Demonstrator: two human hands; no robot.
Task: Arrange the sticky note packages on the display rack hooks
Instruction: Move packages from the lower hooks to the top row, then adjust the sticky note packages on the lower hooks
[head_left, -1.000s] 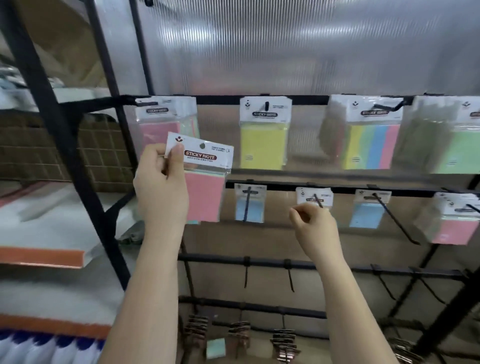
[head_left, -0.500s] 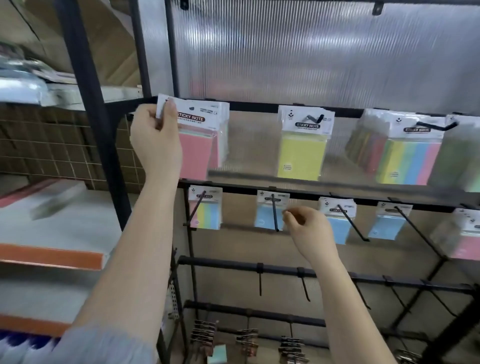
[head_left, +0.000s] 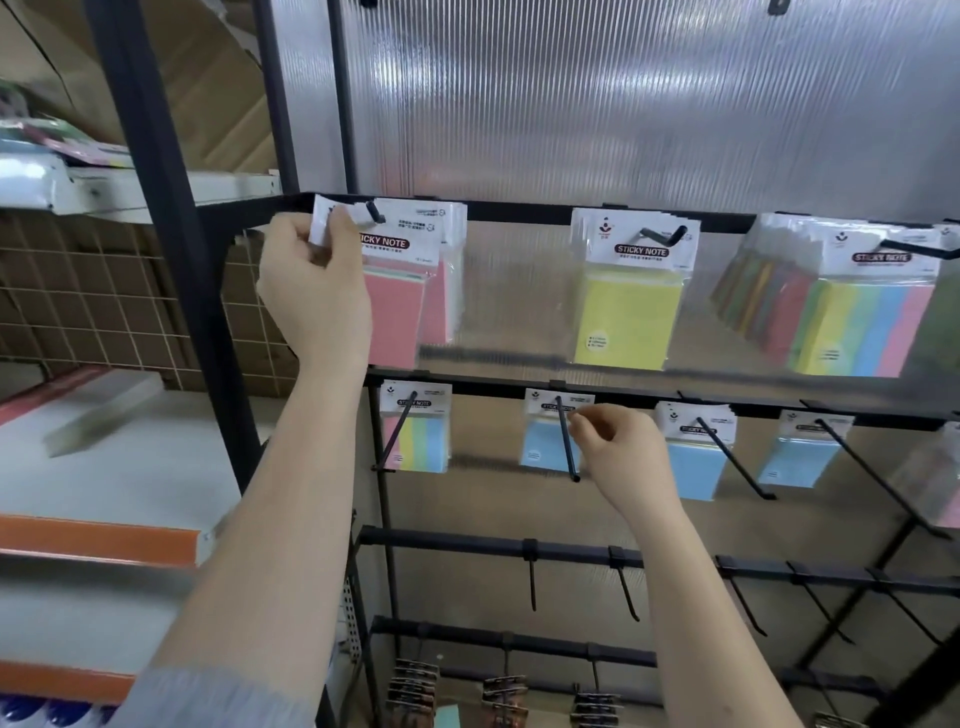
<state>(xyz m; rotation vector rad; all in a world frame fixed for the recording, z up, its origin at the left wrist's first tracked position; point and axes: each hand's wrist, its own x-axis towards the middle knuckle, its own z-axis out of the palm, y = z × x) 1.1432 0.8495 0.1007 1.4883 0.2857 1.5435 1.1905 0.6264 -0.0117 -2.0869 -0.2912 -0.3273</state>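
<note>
My left hand (head_left: 311, 291) pinches the white header card of a pink sticky note package (head_left: 393, 312) at the top-left hook (head_left: 375, 213) of the black display rack (head_left: 519, 212). The hook's tip pokes through the card. More pink packages hang behind it. My right hand (head_left: 615, 452) hovers at the second row with its fingers loosely curled, right beside a long hook (head_left: 566, 441) and the blue package (head_left: 543, 441) on it. I see nothing held in that hand.
Yellow (head_left: 628, 306) and rainbow (head_left: 857, 317) packages hang on the top row. Rainbow (head_left: 415, 431) and blue (head_left: 693, 457) packages hang on the second row. Bare hooks (head_left: 626, 592) jut forward from the lower bars. A white and orange shelf (head_left: 98, 540) lies to the left.
My left hand raised the pink package from the second-row height to the top-left hook and slid its card onto the hook. My right hand stayed curled at the second row.
</note>
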